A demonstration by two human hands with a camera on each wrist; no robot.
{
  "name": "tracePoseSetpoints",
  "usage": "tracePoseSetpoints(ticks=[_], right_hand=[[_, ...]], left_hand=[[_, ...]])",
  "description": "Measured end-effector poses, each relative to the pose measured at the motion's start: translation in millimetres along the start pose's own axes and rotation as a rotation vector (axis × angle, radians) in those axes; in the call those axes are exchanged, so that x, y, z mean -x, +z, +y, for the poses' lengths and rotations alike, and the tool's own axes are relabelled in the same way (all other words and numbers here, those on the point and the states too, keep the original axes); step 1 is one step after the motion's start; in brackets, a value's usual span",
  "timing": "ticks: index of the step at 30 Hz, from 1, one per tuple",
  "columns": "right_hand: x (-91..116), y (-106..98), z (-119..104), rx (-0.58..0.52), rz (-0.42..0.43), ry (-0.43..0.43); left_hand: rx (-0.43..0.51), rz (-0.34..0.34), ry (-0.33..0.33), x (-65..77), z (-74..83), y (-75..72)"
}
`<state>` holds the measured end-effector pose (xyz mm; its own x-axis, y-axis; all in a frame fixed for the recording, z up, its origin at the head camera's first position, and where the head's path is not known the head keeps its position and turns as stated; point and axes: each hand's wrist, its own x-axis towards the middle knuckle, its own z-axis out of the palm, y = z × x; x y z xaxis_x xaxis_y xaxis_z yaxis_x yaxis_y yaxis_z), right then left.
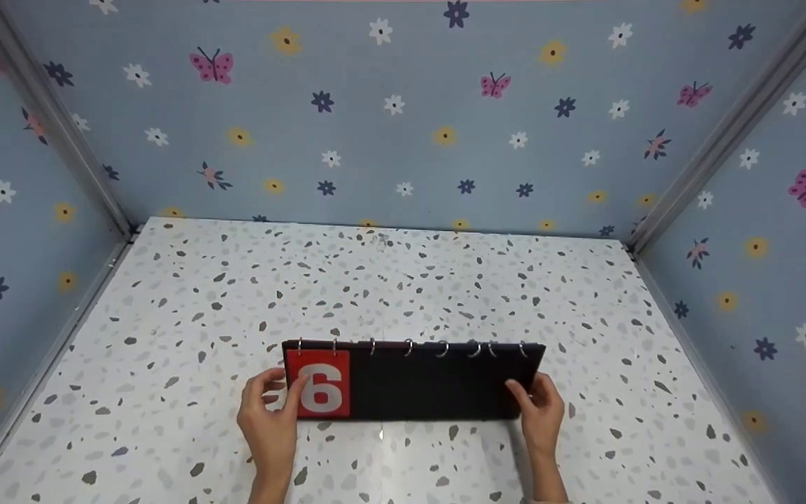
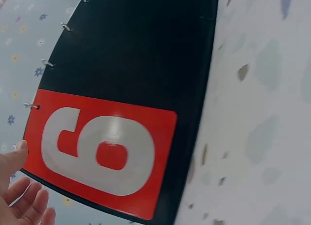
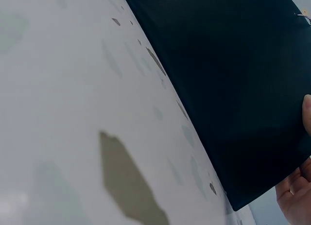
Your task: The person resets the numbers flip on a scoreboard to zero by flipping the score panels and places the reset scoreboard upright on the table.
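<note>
A black flip scoreboard [image 1: 431,385] stands tilted on the table, with several metal rings along its top edge. At its left end hangs a red number card [image 2: 165,137] bearing a white 6; the rest of its front is plain black. My left hand [image 1: 270,413] grips the left end, thumb on the front by the red card and fingers behind. The right hand [image 1: 541,413] pinches the right end, its thumb on the black face. In the right wrist view the black panel [image 3: 228,89] fills the upper right, and most of that hand lies out of frame.
The scoreboard is on a white speckled tabletop [image 1: 389,294]. Blue panels with flowers and butterflies rise at the back [image 1: 389,119], left and right, joined by grey metal corner posts [image 1: 732,133].
</note>
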<state>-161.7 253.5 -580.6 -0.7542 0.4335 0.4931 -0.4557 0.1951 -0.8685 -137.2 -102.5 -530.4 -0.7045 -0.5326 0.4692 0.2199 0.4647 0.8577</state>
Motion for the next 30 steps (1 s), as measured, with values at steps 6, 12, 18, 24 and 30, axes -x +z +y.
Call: tracePoseSetpoints(ticks=[6,12,18,24,30], right_hand=[[0,2,-9,0.039,0.009,0.03],[0,-5,20,0.074,-0.007,-0.012],[0,-5,18,0.031,-0.013,-0.031],[0,-3,12,0.021,-0.021,-0.035],[-1,6,-25,0.045,-0.007,0.043]], left_hand=[[-0.141,0.013,-0.011,17.8,-70.3,26.8],[-0.188,0.026,-0.025,23.8,-90.5,37.3],[-0.117,0.051,-0.033,17.9,-56.9,28.6],[-0.056,0.053,-0.057,9.2,-14.9,16.1],[-0.05,0.028,-0.149,5.5,-11.7,12.0]])
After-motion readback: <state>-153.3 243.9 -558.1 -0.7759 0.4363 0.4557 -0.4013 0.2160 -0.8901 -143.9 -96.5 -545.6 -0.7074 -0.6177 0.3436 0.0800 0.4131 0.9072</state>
